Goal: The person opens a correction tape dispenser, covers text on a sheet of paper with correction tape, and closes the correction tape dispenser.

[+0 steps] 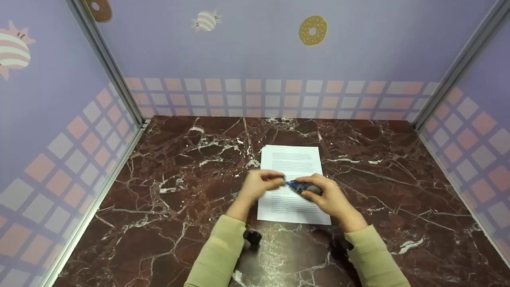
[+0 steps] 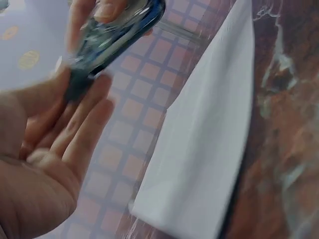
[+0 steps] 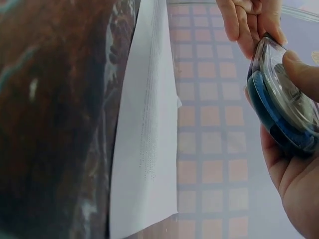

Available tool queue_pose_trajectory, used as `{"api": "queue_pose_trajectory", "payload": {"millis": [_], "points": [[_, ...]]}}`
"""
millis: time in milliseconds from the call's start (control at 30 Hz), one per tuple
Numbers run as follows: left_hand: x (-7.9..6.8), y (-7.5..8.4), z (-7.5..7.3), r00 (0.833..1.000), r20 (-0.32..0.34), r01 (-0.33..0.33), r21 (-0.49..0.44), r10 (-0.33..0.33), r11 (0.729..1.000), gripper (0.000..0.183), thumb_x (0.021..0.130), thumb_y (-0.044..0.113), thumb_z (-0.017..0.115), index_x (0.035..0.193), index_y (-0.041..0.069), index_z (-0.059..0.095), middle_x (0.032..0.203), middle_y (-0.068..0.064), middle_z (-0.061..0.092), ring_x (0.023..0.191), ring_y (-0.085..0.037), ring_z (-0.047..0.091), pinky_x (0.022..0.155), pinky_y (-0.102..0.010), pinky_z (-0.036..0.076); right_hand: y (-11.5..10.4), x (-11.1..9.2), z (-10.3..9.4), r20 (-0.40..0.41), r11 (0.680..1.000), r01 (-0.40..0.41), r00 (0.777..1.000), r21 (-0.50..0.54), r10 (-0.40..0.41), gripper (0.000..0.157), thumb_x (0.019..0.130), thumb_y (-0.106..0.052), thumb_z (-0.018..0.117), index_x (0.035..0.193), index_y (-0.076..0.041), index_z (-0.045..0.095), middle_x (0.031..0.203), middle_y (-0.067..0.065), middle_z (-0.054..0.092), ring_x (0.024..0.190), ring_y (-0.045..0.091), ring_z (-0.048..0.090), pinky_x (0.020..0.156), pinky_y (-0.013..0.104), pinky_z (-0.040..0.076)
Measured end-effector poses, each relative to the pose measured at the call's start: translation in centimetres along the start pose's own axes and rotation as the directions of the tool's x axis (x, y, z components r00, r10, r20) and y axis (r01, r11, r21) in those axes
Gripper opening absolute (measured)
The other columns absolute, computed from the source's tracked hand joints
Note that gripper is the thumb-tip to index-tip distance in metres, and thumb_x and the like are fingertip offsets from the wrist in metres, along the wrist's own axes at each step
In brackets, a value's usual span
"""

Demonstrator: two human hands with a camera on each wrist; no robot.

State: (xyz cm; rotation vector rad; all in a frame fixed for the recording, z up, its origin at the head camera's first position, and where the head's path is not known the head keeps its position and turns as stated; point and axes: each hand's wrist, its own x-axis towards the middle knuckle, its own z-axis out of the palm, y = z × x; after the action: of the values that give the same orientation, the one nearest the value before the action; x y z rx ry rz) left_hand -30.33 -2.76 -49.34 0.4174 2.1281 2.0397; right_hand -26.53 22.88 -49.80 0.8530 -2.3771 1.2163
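A correction tape dispenser (image 1: 298, 189) with a clear case and blue inner part is held above a printed sheet of paper (image 1: 295, 215). My right hand (image 1: 331, 196) grips its wide body, thumb on one flat side, fingers round the other. At the narrow end, my left hand (image 1: 255, 185) pinches the dark tip between thumb and fingers. In the left wrist view the dispenser (image 2: 117, 42) slants up from the left hand (image 2: 50, 144), slightly blurred. The right wrist view shows the blue edge of the dispenser (image 3: 281, 114) along the right palm.
The paper lies on a dark red marbled table (image 1: 191, 179). A patterned purple wall (image 1: 255, 56) stands behind, with side panels at left and right. Dark wrist straps (image 1: 252, 237) show near the sleeves.
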Motion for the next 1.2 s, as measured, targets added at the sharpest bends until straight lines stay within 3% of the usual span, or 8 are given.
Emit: {"api": "queue_pose_trajectory", "payload": {"millis": [167,300,467,600,733,900,1100,1200], "points": [[-0.1,0.6,-2.5,0.979,-0.202,0.022,-0.073,-0.037,0.997,0.025,0.090,-0.003,0.073,0.114,-0.011,0.073,0.097,-0.024,0.078,0.081,-0.015,0.078,0.081,-0.038,0.067,0.3,0.0,-1.1,-0.096,0.997,-0.073,0.993,0.021,0.075,0.041,0.081,0.001,0.081,0.120,-0.012,0.077,0.102,0.005,0.075,0.088,0.011,0.065,0.077,0.014,0.051],[0.1,0.6,-3.4,0.973,-0.225,0.034,-0.069,-0.049,0.997,0.026,0.091,-0.001,0.074,0.115,-0.010,0.073,0.097,-0.021,0.079,0.084,-0.016,0.079,0.086,-0.047,0.065,0.4,0.1,-1.5,-0.074,0.996,-0.084,0.994,0.013,0.085,0.041,0.083,-0.003,0.080,0.123,-0.014,0.075,0.105,0.006,0.074,0.091,0.010,0.064,0.077,0.013,0.050],[0.2,0.0,-4.1,0.958,-0.286,0.016,-0.052,-0.030,0.999,0.025,0.090,0.000,0.075,0.114,-0.009,0.074,0.096,-0.022,0.079,0.087,-0.027,0.080,0.082,-0.046,0.066,0.6,0.1,-1.5,-0.093,0.995,-0.093,0.991,0.023,0.095,0.041,0.082,-0.002,0.081,0.122,-0.013,0.076,0.104,0.006,0.075,0.091,0.012,0.065,0.080,0.010,0.049],[0.3,-0.7,-4.9,0.938,-0.346,0.016,-0.006,-0.017,1.000,0.026,0.089,-0.001,0.076,0.113,-0.012,0.074,0.098,-0.024,0.078,0.081,-0.021,0.079,0.082,-0.041,0.066,0.7,0.0,-1.4,-0.103,0.996,-0.091,0.990,0.025,0.093,0.041,0.082,0.000,0.081,0.121,-0.013,0.076,0.104,0.005,0.075,0.090,0.011,0.064,0.079,0.010,0.048],[0.4,-1.4,-5.8,0.914,-0.403,0.052,0.000,-0.047,0.999,0.029,0.089,-0.001,0.076,0.115,-0.013,0.071,0.098,-0.022,0.077,0.079,-0.013,0.076,0.083,-0.041,0.066,0.8,0.0,-1.4,-0.105,0.996,-0.090,0.990,0.024,0.092,0.041,0.082,0.000,0.081,0.121,-0.012,0.076,0.104,0.006,0.075,0.090,0.010,0.063,0.079,0.009,0.049],[0.4,-1.8,-6.6,0.898,-0.430,0.120,0.044,-0.090,0.992,0.026,0.089,0.001,0.077,0.111,-0.011,0.071,0.100,-0.026,0.076,0.086,-0.026,0.079,0.082,-0.039,0.067,1.0,0.0,-1.4,-0.093,0.996,-0.090,0.991,0.028,0.092,0.042,0.081,0.000,0.081,0.121,-0.012,0.076,0.103,0.005,0.075,0.091,0.010,0.064,0.080,0.009,0.050],[0.0,-2.3,-7.4,0.873,-0.480,0.233,0.250,-0.089,0.940,0.022,0.089,0.011,0.079,0.105,-0.004,0.076,0.101,-0.022,0.077,0.076,-0.022,0.074,0.066,-0.025,0.061,0.8,0.0,-1.3,-0.076,0.995,-0.097,0.993,-0.018,0.095,0.041,0.082,-0.002,0.082,0.121,-0.014,0.076,0.106,0.004,0.075,0.094,0.014,0.068,0.081,0.018,0.054],[-0.1,-2.6,-7.8,0.859,-0.506,0.284,0.344,-0.079,0.895,0.023,0.089,0.017,0.081,0.104,0.000,0.079,0.104,-0.018,0.079,0.080,-0.024,0.073,0.072,-0.031,0.060,0.7,-0.1,-1.3,-0.057,0.993,-0.117,0.992,-0.023,0.116,0.041,0.083,-0.003,0.082,0.122,-0.014,0.076,0.107,0.005,0.075,0.096,0.017,0.069,0.082,0.022,0.056]]}}
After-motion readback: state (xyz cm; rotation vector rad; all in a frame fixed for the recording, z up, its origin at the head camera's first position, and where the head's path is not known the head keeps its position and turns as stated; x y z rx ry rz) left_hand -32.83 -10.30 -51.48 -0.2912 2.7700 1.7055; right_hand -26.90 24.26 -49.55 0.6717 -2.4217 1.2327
